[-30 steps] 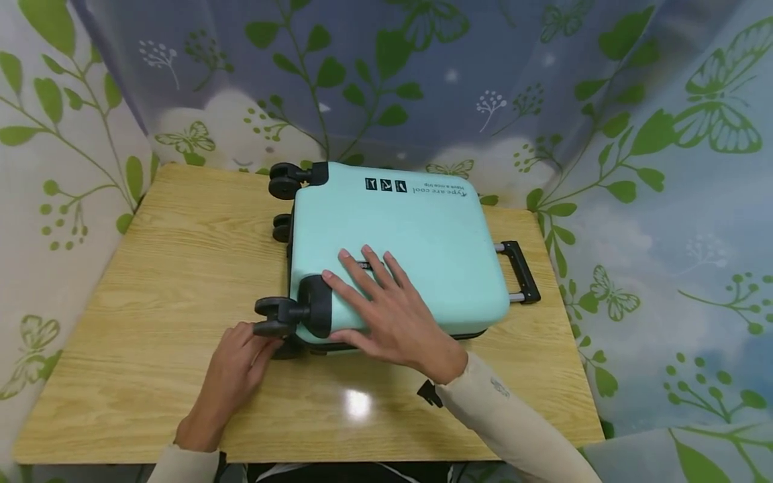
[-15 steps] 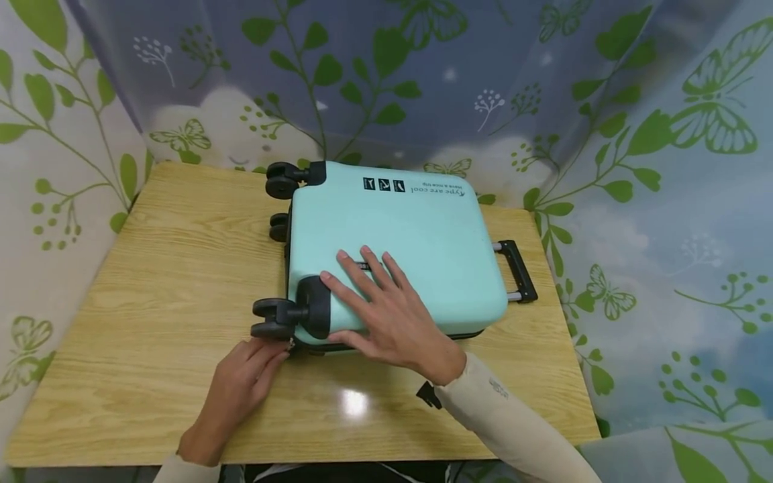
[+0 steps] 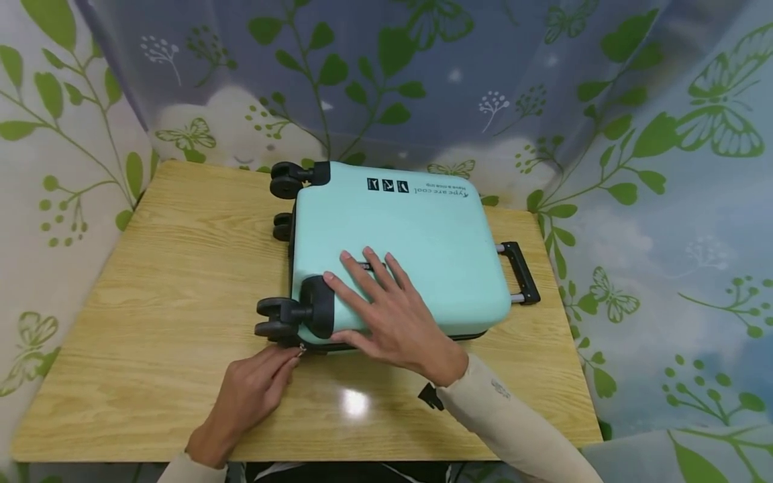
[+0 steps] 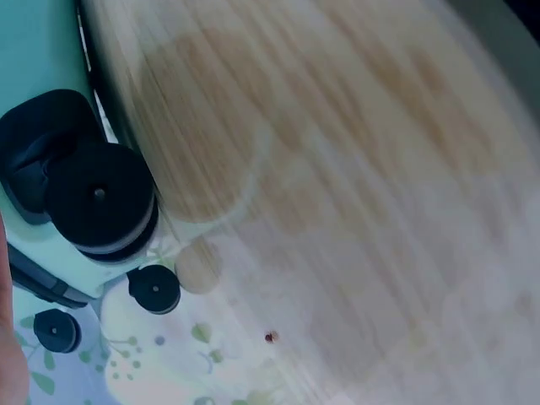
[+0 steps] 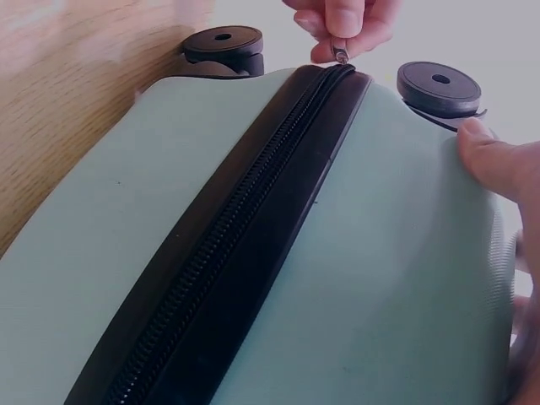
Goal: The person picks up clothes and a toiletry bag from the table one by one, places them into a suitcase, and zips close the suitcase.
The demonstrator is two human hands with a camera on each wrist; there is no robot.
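Note:
A mint-green suitcase [image 3: 423, 235] lies flat, its black wheels [image 3: 278, 318] pointing left. My left hand [image 3: 256, 386] is at its near left corner, below the wheel. In the right wrist view, that hand's fingers [image 5: 344, 18] pinch a small metal zipper pull [image 5: 340, 52] at the end of the black zipper [image 5: 228, 219], which runs along the suitcase's side. My right hand [image 3: 395, 315] rests on the suitcase's upper face with fingers spread, its thumb near the edge by the corner guard. Only a sliver of the left hand [image 4: 10, 329] shows in the left wrist view.
The suitcase's extended pull handle [image 3: 522, 272] points right, over the wooden table [image 3: 151, 302]. A black buckle [image 3: 431, 396] lies by the right forearm. Patterned curtains [image 3: 362, 80] stand behind the table and at both sides.
My left hand has moved right, from below the wheel towards the suitcase's corner, with the zipper pull now visible at its fingertips. The right hand has stayed in place on the suitcase.

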